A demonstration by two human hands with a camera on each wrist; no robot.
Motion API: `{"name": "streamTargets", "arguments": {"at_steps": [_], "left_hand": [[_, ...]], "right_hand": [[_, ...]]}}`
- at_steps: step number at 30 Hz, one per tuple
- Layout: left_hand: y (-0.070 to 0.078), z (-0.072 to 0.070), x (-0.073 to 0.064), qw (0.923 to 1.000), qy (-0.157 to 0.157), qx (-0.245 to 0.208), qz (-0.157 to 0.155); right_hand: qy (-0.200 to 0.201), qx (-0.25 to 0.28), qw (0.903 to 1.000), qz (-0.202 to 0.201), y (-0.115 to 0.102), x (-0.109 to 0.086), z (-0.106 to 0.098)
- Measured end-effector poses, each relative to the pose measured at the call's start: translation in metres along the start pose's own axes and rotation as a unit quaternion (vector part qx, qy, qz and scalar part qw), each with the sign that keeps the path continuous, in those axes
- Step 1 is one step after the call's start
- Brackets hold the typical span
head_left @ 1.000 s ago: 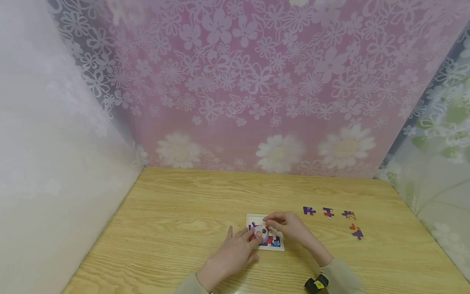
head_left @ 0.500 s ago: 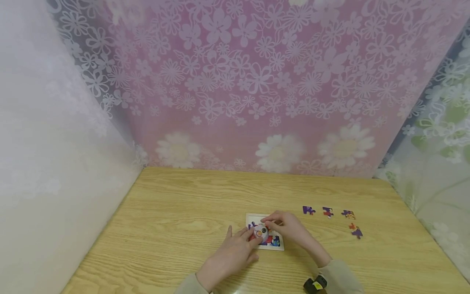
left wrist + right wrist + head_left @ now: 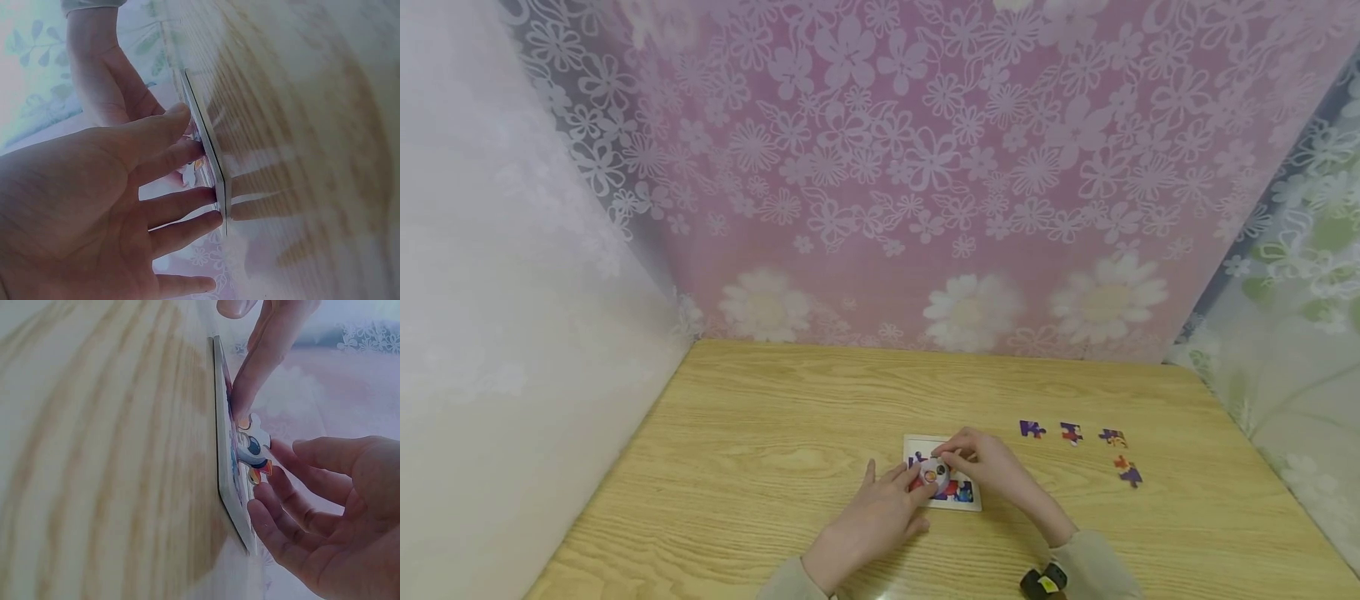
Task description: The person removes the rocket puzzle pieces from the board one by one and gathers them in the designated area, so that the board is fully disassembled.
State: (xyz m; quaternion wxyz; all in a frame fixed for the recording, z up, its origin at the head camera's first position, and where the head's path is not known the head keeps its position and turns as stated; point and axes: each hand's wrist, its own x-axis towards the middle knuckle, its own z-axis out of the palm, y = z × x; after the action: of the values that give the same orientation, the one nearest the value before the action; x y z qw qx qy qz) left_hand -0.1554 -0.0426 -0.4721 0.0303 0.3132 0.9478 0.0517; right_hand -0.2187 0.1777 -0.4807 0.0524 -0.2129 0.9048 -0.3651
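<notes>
A small jigsaw board (image 3: 922, 445) with a white frame lies on the table and holds several pieces. My left hand (image 3: 874, 512) rests on its left side with fingers extended. In the right wrist view, a left fingertip touches a white puzzle piece (image 3: 255, 444) with a blue round spot and orange tips. That piece sits tilted, raised above the board's surface. The curled fingers of my right hand (image 3: 996, 468) pinch the piece's upper edge. In the left wrist view, my left hand (image 3: 106, 187) hides most of the board.
Several loose purple, red and orange pieces, among them one puzzle piece (image 3: 1032, 429), lie right of the board on the wooden table (image 3: 760, 433). A flower-patterned curtain (image 3: 880, 167) stands behind. A black device (image 3: 1043, 582) is at the right wrist.
My right fingers have shifted slightly left at the upper edge of the puzzle piece. The left hand and the loose pieces stay in place.
</notes>
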Motion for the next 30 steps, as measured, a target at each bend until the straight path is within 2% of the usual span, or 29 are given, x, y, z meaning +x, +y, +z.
{"name": "streamTargets", "arguments": {"at_steps": [10, 20, 26, 30], "left_hand": [[0.001, -0.002, 0.001, 1.0, -0.006, -0.007, 0.003], [0.0, -0.002, 0.0, 1.0, -0.002, -0.002, 0.002], [0.001, -0.002, 0.0, 0.9999, -0.007, -0.008, -0.003], [0.001, -0.002, 0.001, 0.9998, -0.01, -0.013, -0.005]], "right_hand": [[-0.018, 0.014, 0.9994, -0.027, 0.001, 0.0, -0.001], [-0.038, 0.037, 0.9985, -0.013, 0.002, -0.001, 0.001], [-0.011, 0.043, 0.999, -0.01, 0.003, -0.001, -0.005], [0.021, 0.085, 0.9961, 0.005, 0.004, -0.002, -0.013]]}}
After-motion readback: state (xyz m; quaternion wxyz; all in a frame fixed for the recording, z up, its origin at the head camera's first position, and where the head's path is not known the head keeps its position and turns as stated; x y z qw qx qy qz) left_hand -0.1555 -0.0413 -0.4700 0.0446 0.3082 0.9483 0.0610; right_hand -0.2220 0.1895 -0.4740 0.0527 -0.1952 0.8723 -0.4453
